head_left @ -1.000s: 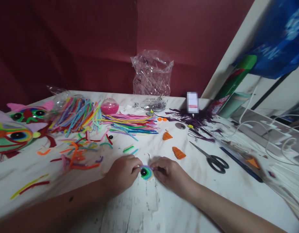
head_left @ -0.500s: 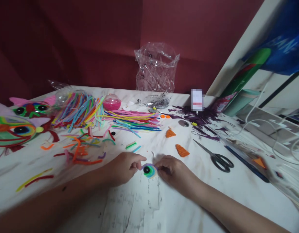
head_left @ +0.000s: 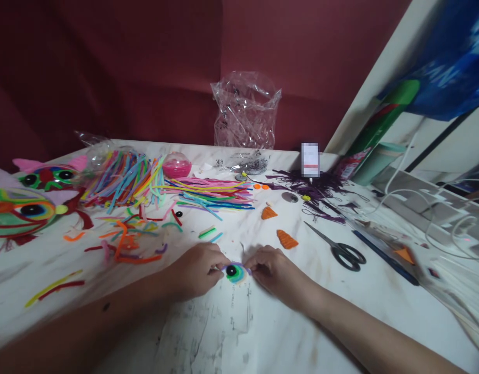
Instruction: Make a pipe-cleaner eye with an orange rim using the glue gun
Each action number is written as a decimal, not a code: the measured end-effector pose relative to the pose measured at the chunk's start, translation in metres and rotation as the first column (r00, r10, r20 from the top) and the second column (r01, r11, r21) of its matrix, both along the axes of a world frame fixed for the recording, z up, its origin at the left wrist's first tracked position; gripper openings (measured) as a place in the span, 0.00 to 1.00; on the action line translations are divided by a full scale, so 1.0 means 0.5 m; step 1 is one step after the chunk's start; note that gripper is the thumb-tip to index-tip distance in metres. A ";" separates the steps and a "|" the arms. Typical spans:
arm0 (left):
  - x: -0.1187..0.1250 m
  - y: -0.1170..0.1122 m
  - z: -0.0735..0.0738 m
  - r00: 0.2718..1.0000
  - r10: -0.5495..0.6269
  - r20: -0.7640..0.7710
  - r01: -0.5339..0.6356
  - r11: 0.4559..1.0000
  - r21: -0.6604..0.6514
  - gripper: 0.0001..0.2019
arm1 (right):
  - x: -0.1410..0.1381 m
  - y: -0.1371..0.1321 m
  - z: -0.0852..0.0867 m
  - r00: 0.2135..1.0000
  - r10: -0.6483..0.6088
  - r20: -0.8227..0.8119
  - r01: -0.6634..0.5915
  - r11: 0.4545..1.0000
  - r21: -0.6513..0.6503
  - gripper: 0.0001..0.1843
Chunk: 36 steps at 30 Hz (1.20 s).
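Observation:
A small coiled eye piece [head_left: 234, 272], with a black bead centre, green and blue rings and a purple outer strand, lies on the white table [head_left: 262, 332]. My left hand [head_left: 196, 270] pinches its left edge. My right hand [head_left: 272, 270] pinches its right edge, fingers on the purple strand. Both hands rest low on the table top near its middle front.
Loose coloured pipe cleaners [head_left: 161, 192] lie spread behind the hands, with short offcuts [head_left: 122, 244] to the left. Two finished colourful faces [head_left: 25, 208] sit far left. Two orange cones [head_left: 286, 239], scissors [head_left: 340, 249], purple thread [head_left: 320, 192], a pink dome [head_left: 177, 166] and a clear bag [head_left: 245, 111] lie beyond.
Both hands stay on the eye piece with small finger shifts; my left forefinger, stretched out half a second ago, is curled back onto the edge. The camera view shifted slightly.

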<state>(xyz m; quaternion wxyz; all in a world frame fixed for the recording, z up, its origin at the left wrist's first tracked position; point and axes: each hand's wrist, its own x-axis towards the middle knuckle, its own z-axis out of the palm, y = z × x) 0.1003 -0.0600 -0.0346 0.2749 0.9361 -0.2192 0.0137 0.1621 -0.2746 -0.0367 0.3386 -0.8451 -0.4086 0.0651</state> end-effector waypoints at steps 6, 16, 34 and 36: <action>-0.003 -0.008 -0.001 0.996 0.088 -0.005 -0.088 0.995 0.036 0.12 | -0.005 0.008 0.004 0.999 -0.022 -0.046 0.021 0.999 -0.033 0.16; -0.012 -0.020 -0.007 0.988 0.153 0.025 -0.155 0.978 0.142 0.13 | -0.004 0.010 -0.011 0.999 -0.016 -0.029 0.014 0.997 -0.071 0.14; -0.004 0.001 -0.003 0.999 0.004 0.037 -0.007 0.996 0.084 0.14 | 0.006 0.002 0.002 0.999 0.053 -0.009 -0.052 0.998 0.027 0.17; -0.002 0.006 -0.001 0.999 -0.026 0.044 0.023 0.997 0.074 0.15 | 0.005 0.002 0.003 0.999 0.047 -0.013 -0.047 0.999 0.021 0.17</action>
